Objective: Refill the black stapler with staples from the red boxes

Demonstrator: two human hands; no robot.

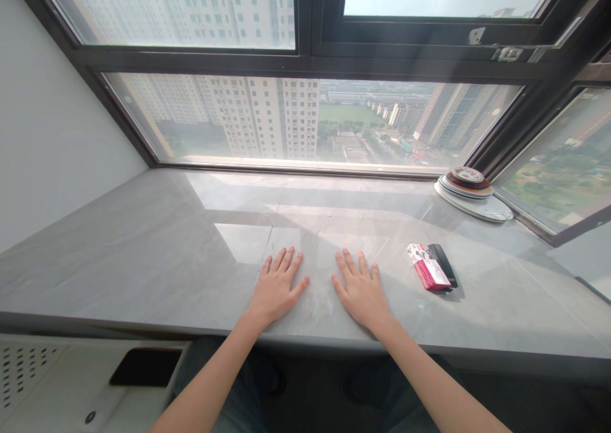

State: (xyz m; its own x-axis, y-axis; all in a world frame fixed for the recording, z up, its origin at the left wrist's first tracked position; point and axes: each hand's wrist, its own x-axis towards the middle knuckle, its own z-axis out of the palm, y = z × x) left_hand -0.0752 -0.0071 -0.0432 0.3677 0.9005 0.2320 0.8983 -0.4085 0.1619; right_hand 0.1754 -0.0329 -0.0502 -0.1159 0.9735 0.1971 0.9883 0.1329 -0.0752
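Note:
My left hand point(278, 286) lies palm down on the grey marbled windowsill point(143, 248), its fingers spread and holding nothing. To its right, my right hand point(361, 290) rests flat on the same surface, fingers also apart. A gap of bare stone separates the two hands. Right of my right hand, out of its touch, sits a small red and white box point(432, 274). A black stapler-like object point(443, 264) lies against the box's right side, partly covered by it.
Stacked plates or round mats point(470, 194) stand in the far right corner by the dark window frame point(286, 62). A white wall point(57, 121) bounds the left. Below the sill's front edge, a white cabinet-like unit point(71, 401) carries a black phone-like slab point(146, 367).

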